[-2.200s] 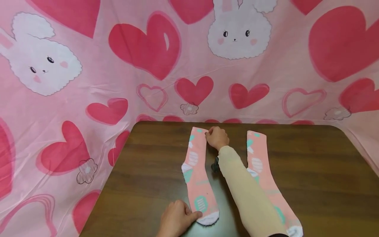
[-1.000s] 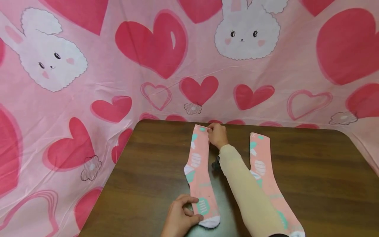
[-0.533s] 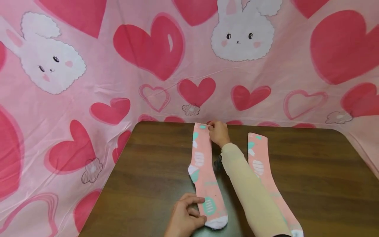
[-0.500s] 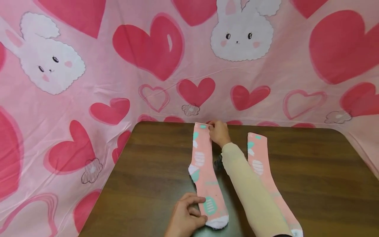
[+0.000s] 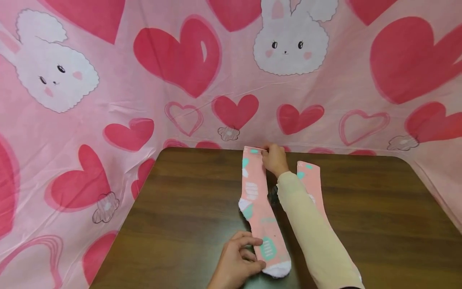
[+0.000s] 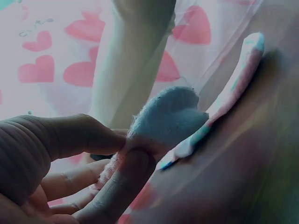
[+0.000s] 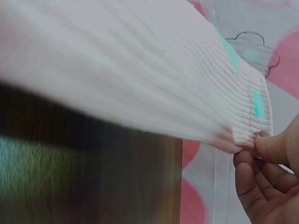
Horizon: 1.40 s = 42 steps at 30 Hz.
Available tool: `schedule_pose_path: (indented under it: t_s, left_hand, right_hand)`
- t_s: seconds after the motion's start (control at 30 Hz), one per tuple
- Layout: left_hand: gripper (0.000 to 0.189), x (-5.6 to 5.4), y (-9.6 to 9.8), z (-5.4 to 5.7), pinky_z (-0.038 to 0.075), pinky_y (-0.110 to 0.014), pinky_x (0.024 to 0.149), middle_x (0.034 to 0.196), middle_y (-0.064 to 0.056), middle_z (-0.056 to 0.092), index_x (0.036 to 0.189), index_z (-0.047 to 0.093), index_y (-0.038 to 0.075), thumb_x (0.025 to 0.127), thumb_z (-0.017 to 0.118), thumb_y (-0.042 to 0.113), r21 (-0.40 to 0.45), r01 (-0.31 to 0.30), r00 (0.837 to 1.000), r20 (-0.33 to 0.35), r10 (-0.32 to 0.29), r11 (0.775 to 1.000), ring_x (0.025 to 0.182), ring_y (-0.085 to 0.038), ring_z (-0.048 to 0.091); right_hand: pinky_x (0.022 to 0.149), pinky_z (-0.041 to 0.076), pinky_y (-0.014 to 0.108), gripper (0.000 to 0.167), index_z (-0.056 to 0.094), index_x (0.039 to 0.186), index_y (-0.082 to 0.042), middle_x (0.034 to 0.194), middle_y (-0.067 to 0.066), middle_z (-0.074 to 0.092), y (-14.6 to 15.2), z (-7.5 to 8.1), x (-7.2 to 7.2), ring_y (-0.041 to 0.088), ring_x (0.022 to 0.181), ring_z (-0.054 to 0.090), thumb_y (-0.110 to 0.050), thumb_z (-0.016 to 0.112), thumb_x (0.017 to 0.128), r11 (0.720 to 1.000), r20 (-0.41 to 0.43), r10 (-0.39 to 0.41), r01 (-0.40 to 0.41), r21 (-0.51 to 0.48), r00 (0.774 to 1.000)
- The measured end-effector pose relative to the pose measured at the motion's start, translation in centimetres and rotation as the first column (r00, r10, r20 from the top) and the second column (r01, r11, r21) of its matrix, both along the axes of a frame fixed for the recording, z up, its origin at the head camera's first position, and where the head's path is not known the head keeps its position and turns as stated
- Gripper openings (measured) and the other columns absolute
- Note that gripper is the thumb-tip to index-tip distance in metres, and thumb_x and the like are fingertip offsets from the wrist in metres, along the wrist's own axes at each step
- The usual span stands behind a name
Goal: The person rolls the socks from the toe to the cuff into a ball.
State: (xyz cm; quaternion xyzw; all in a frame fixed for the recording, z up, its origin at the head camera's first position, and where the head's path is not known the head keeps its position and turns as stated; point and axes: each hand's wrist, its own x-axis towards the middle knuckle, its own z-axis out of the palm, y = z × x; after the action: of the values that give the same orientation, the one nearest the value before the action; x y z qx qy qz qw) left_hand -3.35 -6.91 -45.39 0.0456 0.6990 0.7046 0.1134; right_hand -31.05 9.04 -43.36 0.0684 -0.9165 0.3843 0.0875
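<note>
A pink sock [image 5: 258, 208] with white toe and heel and mint patches stretches between my two hands. My left hand [image 5: 238, 257] pinches it near the toe; the left wrist view shows thumb and finger [image 6: 126, 182] squeezing the fabric below the white toe [image 6: 168, 114]. At the cuff, my right hand [image 5: 276, 159] pinches the corner, and in the right wrist view the ribbed cuff [image 7: 243, 116] is caught between thumb and fingers. A second matching sock [image 5: 312, 180] lies to the right, partly hidden behind my right sleeve [image 5: 310, 228].
The brown wooden table [image 5: 180, 208] reaches back to a pink cloth [image 5: 202, 120] printed with hearts and rabbits, which hangs behind it and on the left. A dark wrist camera [image 5: 273, 195] sits under my right wrist.
Both hands have shifted the held sock to the right, closer to the second sock. My left hand has gone from thumb contact at the toe to a pinch on the sock's edge.
</note>
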Motion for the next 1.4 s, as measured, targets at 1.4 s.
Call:
schedule_pose_path:
  t_s: [1.4]
  left_hand:
    - [0.034, -1.2, 8.9, 0.3, 0.055, -0.022, 0.062, 0.106, 0.004, 0.053, 0.100, 0.076, 0.003, 0.070, 0.083, -0.010, 0.131, 0.143, 0.989, 0.020, -0.147, 0.981, 0.063, -0.007, 0.066]
  right_hand:
    - [0.084, 0.050, 0.052, 0.022, 0.068, 0.114, 0.005, 0.101, 0.021, 0.069, 11.4, 1.3, 1.4, 0.038, 0.095, 0.062, -0.005, 0.053, 0.101, 0.997, -0.031, -0.061, 0.062, 0.054, 0.998]
